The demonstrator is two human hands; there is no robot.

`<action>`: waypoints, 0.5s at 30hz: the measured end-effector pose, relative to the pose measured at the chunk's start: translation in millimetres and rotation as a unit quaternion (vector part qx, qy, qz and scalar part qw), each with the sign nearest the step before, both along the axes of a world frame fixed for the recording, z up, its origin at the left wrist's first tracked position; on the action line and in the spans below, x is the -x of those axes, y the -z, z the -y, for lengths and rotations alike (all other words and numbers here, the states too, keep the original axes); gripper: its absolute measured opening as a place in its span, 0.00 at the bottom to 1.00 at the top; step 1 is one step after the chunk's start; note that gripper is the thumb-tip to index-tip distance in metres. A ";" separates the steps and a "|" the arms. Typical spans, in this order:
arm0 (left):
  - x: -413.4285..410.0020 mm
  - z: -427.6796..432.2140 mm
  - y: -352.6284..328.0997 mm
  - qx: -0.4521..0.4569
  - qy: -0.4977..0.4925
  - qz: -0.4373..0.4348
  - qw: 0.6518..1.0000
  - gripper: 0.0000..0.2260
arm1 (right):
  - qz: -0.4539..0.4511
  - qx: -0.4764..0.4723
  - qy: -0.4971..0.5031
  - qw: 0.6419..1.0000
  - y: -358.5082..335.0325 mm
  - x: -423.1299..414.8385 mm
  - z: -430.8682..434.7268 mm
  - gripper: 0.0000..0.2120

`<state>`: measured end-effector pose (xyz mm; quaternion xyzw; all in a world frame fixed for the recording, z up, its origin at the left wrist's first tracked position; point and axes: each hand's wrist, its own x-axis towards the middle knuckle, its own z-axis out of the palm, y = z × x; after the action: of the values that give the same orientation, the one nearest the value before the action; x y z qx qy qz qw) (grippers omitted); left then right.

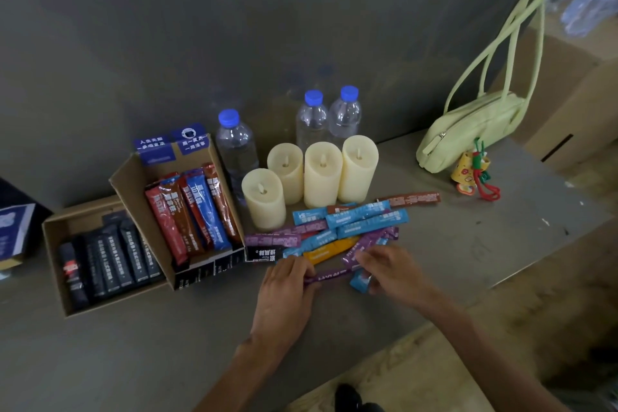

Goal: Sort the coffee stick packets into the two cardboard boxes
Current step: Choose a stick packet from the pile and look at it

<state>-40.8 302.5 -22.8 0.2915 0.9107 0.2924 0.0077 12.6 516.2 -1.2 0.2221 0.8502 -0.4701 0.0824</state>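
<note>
Between 2 hands, purple packet

The left hand lies palm-down, fingers curled over the left end of the purple packet, its bare forearm slanting in from below. At the packet's right end, the right hand curls its fingers round a blue packet.

candles behind packets, bare table rightward

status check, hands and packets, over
Left hand pinches purple packet; right hand holds blue packet. Loose pile unsorted on table. Candles crowd the pile.
</note>
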 end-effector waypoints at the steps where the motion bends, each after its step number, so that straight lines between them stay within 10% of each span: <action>1: 0.5 0.0 -1.6 -0.012 0.005 -0.021 1.000 0.11 | -0.013 0.043 0.013 0.999 -4.8 1.2 2.3 0.08; 6: 0.6 0.9 -16.1 -0.141 -0.060 0.120 0.981 0.15 | -0.116 0.092 0.029 0.989 -29.5 14.5 4.1 0.07; 9: -1.4 6.9 -31.5 -0.289 -0.106 0.310 0.900 0.18 | -0.149 0.119 0.034 0.981 -43.9 20.9 4.4 0.12; 15: 2.9 21.6 -38.0 -0.333 -0.132 0.323 0.876 0.08 | -0.143 0.171 0.028 0.974 -57.9 28.5 14.5 0.15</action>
<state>-43.8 280.8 15.1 0.0438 0.7365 0.6546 0.1650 -16.0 501.6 56.8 0.1585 0.7537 -0.6377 -0.0165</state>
